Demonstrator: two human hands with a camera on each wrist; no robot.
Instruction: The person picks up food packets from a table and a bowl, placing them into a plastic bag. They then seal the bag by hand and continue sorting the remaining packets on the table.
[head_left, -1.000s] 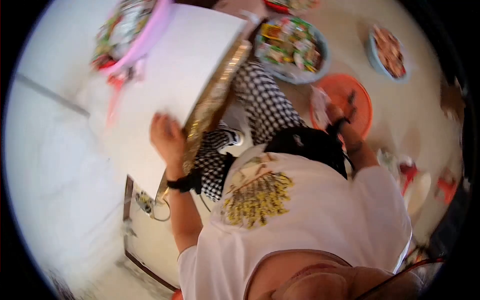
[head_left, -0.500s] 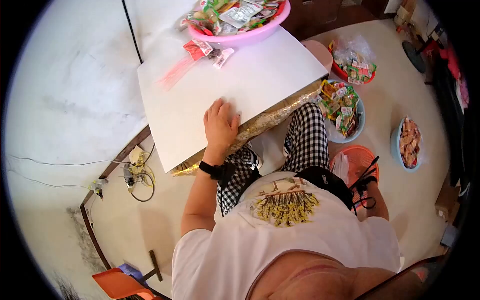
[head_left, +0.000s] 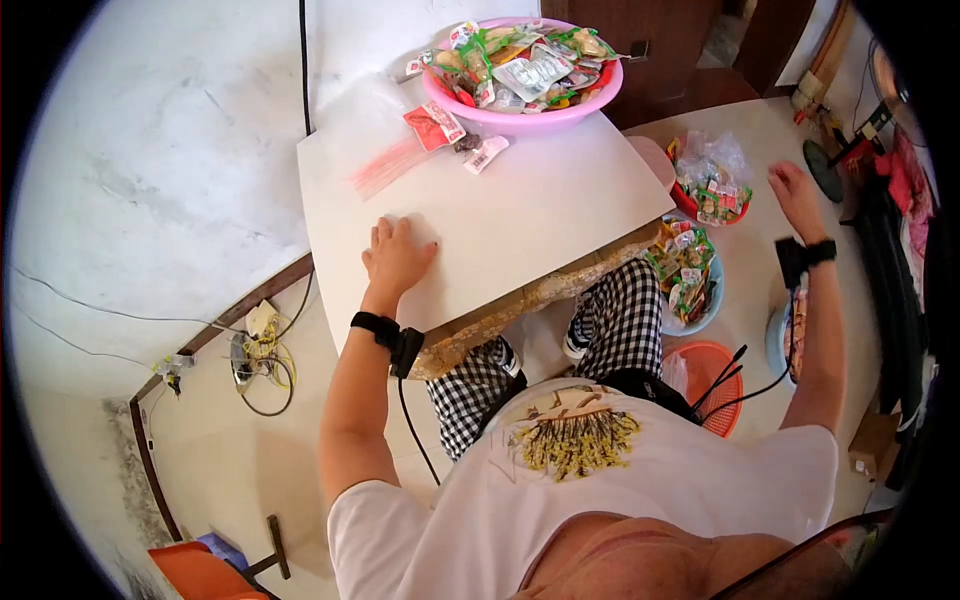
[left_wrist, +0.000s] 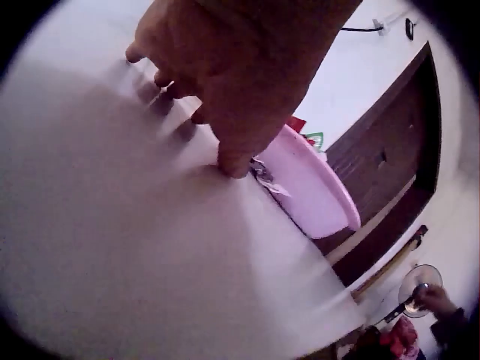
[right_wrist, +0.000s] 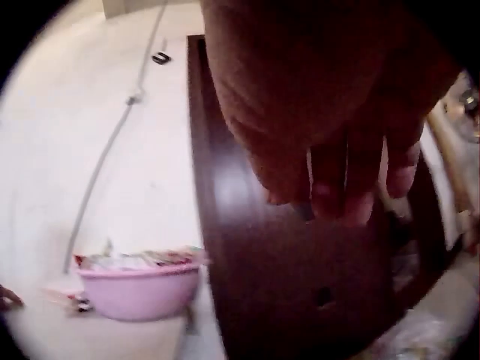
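Note:
My left hand (head_left: 397,258) rests on the white tabletop (head_left: 530,215), fingertips touching it and nothing held. In the left wrist view the fingers (left_wrist: 234,161) are spread and bent down to the surface. My right hand (head_left: 795,195) is raised out to the right, away from the table. Its fingers (right_wrist: 352,206) hang loosely in the right wrist view, and no object shows in them. At the table's far end stands a pink basin (head_left: 545,122) heaped with packaged snacks. Beside it lie a red-and-white packet (head_left: 434,126), a small dark piece (head_left: 466,143) and a small white packet (head_left: 486,154).
On the floor to the right are a red basin (head_left: 740,215) and a light blue basin (head_left: 716,300) of packets, an orange basket (head_left: 735,395) and another blue basin (head_left: 776,345). Cables (head_left: 265,350) lie left of the table. An orange chair (head_left: 200,572) stands at lower left.
My right hand has risen from the orange basket, out to the right and forward. My left hand stays on the tabletop, now nearer its left edge. The head view has shifted.

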